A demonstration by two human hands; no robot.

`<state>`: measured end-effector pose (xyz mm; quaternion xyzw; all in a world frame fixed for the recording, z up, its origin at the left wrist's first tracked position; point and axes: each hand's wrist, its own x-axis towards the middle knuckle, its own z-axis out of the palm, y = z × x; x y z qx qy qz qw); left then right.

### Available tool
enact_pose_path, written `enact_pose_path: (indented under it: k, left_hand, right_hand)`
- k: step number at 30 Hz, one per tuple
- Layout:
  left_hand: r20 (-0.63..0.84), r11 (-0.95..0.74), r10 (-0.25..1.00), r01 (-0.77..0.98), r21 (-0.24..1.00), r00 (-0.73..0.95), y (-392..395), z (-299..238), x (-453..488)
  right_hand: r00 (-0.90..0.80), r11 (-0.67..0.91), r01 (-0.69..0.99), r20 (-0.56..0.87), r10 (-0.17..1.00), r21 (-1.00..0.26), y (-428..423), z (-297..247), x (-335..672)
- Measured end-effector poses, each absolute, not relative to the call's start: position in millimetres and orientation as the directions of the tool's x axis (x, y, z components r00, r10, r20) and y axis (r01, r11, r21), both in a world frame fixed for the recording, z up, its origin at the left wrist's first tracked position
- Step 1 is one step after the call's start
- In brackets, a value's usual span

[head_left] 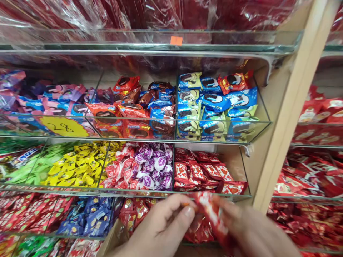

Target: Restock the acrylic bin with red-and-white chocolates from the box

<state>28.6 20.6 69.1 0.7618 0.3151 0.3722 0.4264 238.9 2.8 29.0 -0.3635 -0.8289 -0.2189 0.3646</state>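
My left hand (160,228) and my right hand (254,233) meet at the bottom middle of the view, in front of glass candy shelves. Both pinch a red and white candy wrapper (210,210), which is blurred by motion. The left thumb and fingers close on its left end, the right fingers on its right side. Just above them lies a bin of red and white heart-print packets (206,173). More red packets (198,232) sit below the hands.
Glass shelves (134,139) with dividers hold purple and red sweets (150,166), yellow sweets (77,164), blue cookie packs (217,107) and red cookie packs (118,114). A yellow price tag (63,126) reads 28. A wooden post (289,107) stands at right, with red packets beyond.
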Motion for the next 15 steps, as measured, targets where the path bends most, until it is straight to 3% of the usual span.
enact_pose_path:
  k: [2, 3, 4, 6, 8, 11, 15]
  left_hand:
    - [0.501, -0.799, 0.582, 0.336, 0.498, 0.641, 37.4, 94.9, 37.2]
    - [0.494, -0.874, 0.485, 0.383, 0.3, 0.721, 48.5, 105.7, 43.6]
    - [0.437, -0.89, 0.445, 0.438, 0.123, 0.782, 60.8, 114.5, 51.1]
    - [0.207, -0.845, 0.477, 0.511, -0.159, 0.854, 85.8, 126.6, 67.9]
    - [0.13, -0.815, 0.522, 0.538, -0.215, 0.843, 107.3, 132.4, 84.1]
    - [0.019, -0.767, 0.604, 0.588, -0.256, 0.796, 128.7, 134.2, 101.5]
    - [-0.059, -0.701, 0.691, 0.647, -0.301, 0.721, 140.9, 132.5, 112.2]
  right_hand:
    - [-0.424, 0.534, 0.833, 0.785, 0.451, 0.143, 21.1, 52.4, 259.0]
    - [-0.417, 0.474, 0.861, 0.793, 0.445, 0.187, 31.9, 62.7, 266.3]
    - [-0.428, 0.416, 0.878, 0.777, 0.461, 0.237, 43.1, 71.7, 271.0]
    - [-0.467, 0.32, 0.883, 0.714, 0.522, 0.344, 64.2, 86.0, 273.4]
    - [-0.467, 0.255, 0.879, 0.621, 0.629, 0.402, 80.9, 95.4, 268.5]
    - [-0.362, 0.151, 0.906, 0.54, 0.76, 0.395, 98.0, 102.1, 256.6]
    - [-0.269, 0.074, 0.931, 0.533, 0.802, 0.358, 118.2, 101.1, 247.3]
